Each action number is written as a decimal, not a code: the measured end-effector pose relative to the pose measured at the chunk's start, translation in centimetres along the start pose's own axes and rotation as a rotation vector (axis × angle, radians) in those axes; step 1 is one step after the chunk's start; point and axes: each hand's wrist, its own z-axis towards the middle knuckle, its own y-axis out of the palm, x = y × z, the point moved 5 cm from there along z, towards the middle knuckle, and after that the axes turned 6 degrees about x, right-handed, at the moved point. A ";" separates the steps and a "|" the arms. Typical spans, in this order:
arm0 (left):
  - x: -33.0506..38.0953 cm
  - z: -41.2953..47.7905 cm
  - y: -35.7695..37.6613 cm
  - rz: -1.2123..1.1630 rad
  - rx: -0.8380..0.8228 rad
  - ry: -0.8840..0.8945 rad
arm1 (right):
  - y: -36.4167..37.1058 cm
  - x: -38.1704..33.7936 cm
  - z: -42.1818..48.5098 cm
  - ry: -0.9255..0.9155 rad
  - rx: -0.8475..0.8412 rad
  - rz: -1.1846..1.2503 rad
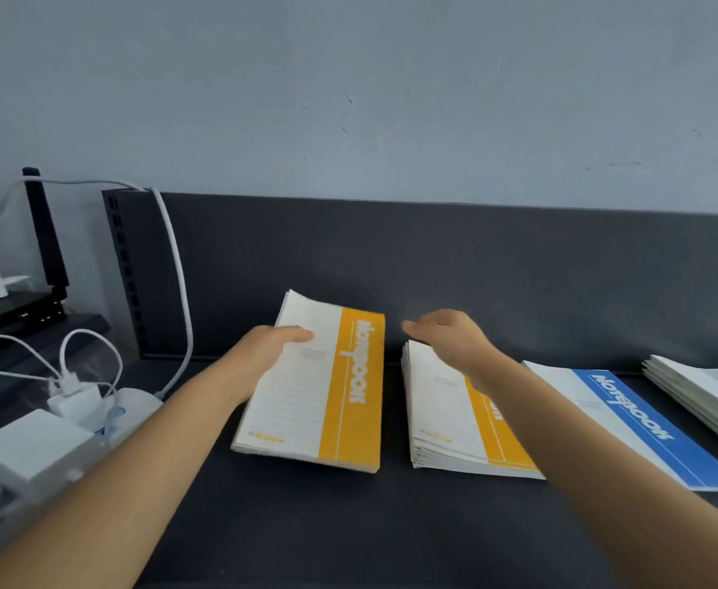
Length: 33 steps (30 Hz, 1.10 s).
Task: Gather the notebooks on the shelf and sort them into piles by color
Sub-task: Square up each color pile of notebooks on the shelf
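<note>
At shelf (306, 525), left grip (272, 346) holds yellow notebook (349, 397) by left edge; right grip (450, 337) relaxed over yellow pile (442, 418).

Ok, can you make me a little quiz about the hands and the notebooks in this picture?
1. True or false: the left hand grips the yellow stack by its edge.
2. What colour is the band on the notebook lying just right of the yellow pile? A red, B blue, C green.
3. Fill in: the right hand, over the far end of the yellow pile, holds ____.

Key: 1 true; 2 B; 3 nothing.
</note>
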 end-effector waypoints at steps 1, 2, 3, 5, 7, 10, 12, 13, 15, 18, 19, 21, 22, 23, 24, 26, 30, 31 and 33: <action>-0.6 0.2 0.0 0.016 0.006 -0.042 | -1.4 1.2 0.3 0.026 0.037 -0.097; -1.1 0.4 0.0 0.023 0.016 -0.075 | -2.6 2.6 0.6 0.067 0.054 -0.209; -1.6 0.6 0.0 0.036 0.022 -0.100 | -3.7 4.0 0.5 0.112 0.055 -0.323; -2.0 1.1 -0.2 0.101 0.036 -0.121 | -5.6 6.2 0.4 0.167 0.056 -0.498; -2.0 1.7 -0.1 0.197 0.041 -0.114 | -6.7 7.7 0.1 0.227 0.031 -0.541; -1.8 2.4 0.4 0.367 0.047 -0.098 | -6.6 8.9 -0.8 0.357 -0.054 -0.410; -1.6 2.8 0.3 0.508 0.064 -0.093 | -6.2 9.1 -1.3 0.374 -0.087 -0.391; -1.3 2.7 0.3 0.597 0.082 -0.096 | -6.0 9.1 -1.4 0.363 -0.092 -0.397; -0.8 2.6 -0.1 0.798 0.174 -0.116 | -5.9 9.1 -1.5 0.333 -0.090 -0.406; 2.3 1.0 1.6 0.926 0.382 0.084 | -5.9 8.9 -1.6 0.304 -0.093 -0.400; 3.3 0.2 3.2 0.835 0.384 0.194 | -6.0 8.8 -1.7 0.299 -0.097 -0.393; 4.0 -1.0 7.3 0.526 0.227 0.269 | -6.0 8.8 -1.7 0.290 -0.106 -0.389; 3.4 -1.4 9.5 0.407 0.097 0.214 | -6.0 8.8 -1.7 0.285 -0.107 -0.390; 2.6 -2.0 11.7 0.335 -0.035 0.122 | -6.1 8.8 -1.7 0.280 -0.107 -0.392; 1.5 -2.1 13.6 0.302 -0.131 0.033 | -6.1 8.9 -1.8 0.276 -0.107 -0.394; -0.2 -2.6 15.8 0.294 -0.215 -0.094 | -6.2 9.0 -1.8 0.269 -0.104 -0.390; -1.4 -3.0 17.5 0.109 -0.209 -0.213 | -6.5 9.7 -1.5 0.276 -0.064 -0.311; -1.3 -3.3 17.7 0.068 -0.205 -0.222 | -6.6 9.9 -1.5 0.287 -0.054 -0.277; -1.5 -3.4 17.9 0.014 -0.199 -0.228 | -6.6 10.3 -1.5 0.309 -0.042 -0.204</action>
